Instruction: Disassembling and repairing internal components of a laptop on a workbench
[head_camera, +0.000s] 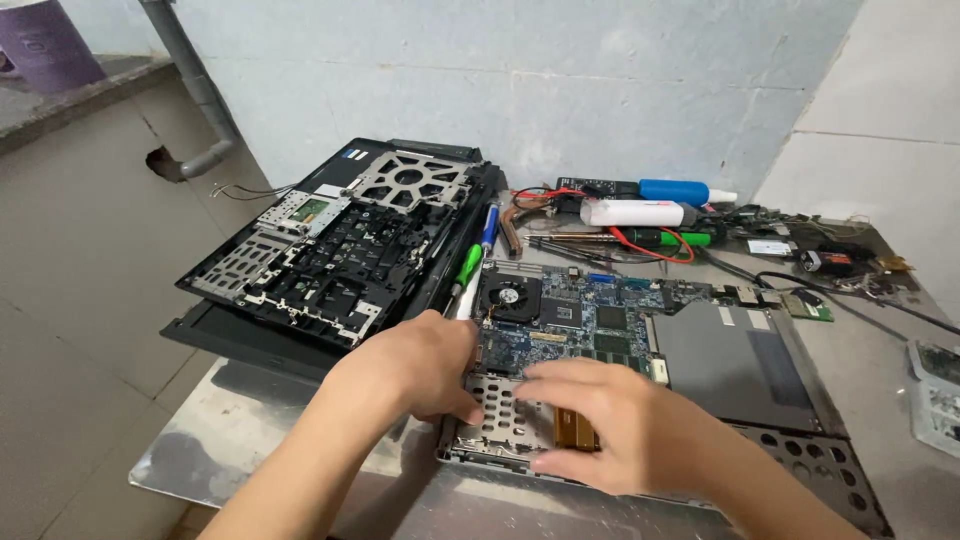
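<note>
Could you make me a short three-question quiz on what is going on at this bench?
1. True or false: both hands rest on the perforated metal bracket at the near corner of the laptop base.
2. Which lies between the upturned black cover and the blue circuit board?
A. green-handled screwdriver
B. hammer
C. cup
3. Fill in: the white tube lies just in front of a ___ tube near the wall.

Key:
1. True: left hand and right hand both touch it.
2. A
3. blue
</note>
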